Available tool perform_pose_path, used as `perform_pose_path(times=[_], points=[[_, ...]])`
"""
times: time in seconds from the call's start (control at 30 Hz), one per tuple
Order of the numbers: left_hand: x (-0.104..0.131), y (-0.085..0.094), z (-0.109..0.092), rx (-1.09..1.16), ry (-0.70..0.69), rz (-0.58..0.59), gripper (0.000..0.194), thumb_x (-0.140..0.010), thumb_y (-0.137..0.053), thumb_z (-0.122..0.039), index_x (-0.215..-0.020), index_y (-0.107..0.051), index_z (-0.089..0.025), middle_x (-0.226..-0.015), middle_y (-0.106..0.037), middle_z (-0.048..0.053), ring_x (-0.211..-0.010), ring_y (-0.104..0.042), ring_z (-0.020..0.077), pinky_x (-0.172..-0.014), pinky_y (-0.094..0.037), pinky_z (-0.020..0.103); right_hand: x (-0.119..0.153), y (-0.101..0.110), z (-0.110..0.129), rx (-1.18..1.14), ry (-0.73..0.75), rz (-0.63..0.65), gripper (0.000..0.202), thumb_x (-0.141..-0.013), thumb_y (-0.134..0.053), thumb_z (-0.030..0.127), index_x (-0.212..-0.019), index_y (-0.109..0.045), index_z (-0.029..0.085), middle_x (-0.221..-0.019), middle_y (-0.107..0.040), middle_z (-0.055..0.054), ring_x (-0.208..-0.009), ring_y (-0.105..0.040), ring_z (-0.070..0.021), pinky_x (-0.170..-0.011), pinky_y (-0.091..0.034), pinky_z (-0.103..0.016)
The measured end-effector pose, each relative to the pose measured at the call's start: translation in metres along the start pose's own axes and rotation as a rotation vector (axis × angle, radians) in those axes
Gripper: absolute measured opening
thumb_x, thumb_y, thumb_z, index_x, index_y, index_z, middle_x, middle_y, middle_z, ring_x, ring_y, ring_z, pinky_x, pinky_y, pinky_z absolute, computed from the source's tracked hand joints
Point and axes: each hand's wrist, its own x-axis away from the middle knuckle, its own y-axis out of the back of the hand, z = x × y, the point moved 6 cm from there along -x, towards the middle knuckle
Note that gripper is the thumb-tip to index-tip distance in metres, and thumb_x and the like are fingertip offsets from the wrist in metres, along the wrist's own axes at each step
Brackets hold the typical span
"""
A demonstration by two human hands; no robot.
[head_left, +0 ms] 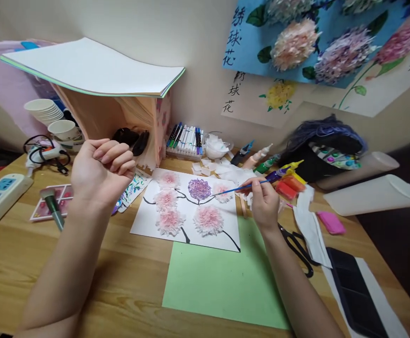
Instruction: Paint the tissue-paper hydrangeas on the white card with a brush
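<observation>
My right hand is closed around a thin blue paintbrush. The brush points left, its tip near the purple flower on a sheet of white paper. Several fluffy pink flowers and black painted stems share that sheet, which partly overlaps a green sheet. Raised to the left of the artwork, my left hand has its fingers curled in toward the palm, and nothing shows in them.
Paint bottles, black scissors and a black palette are on the right. Behind the artwork stand a marker box and a bowl of paper pieces. A power strip lies at the left.
</observation>
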Motion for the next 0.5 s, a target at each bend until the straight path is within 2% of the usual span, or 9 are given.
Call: perform_pose_path(times=[0.23,0.5], points=[[-0.002,0.001,0.000,-0.026,-0.004,-0.013,0.039,-0.063,-0.042,0.004,-0.059,-0.013,-0.022,-0.050,-0.018,-0.007,-0.042,-0.017,0.0091,-0.038,-0.018,0.025,0.004,-0.012,-0.005,0.086,0.008,0.081,0.030,-0.092,-0.040,0.040,-0.080,-0.058,0.018,-0.073,-0.063,-0.002,-0.066,-0.062,-0.0135,-0.064,-0.048,-0.028],[0.001,0.000,-0.001,-0.038,-0.019,-0.017,0.039,-0.063,-0.041,0.004,-0.059,-0.012,-0.022,-0.050,-0.016,-0.007,-0.042,-0.017,0.0092,-0.038,-0.017,0.025,0.007,-0.019,-0.014,0.120,-0.010,0.112,0.031,-0.092,-0.039,0.040,-0.081,-0.058,0.019,-0.074,-0.063,-0.002,-0.068,-0.063,-0.0145,-0.064,-0.048,-0.028]])
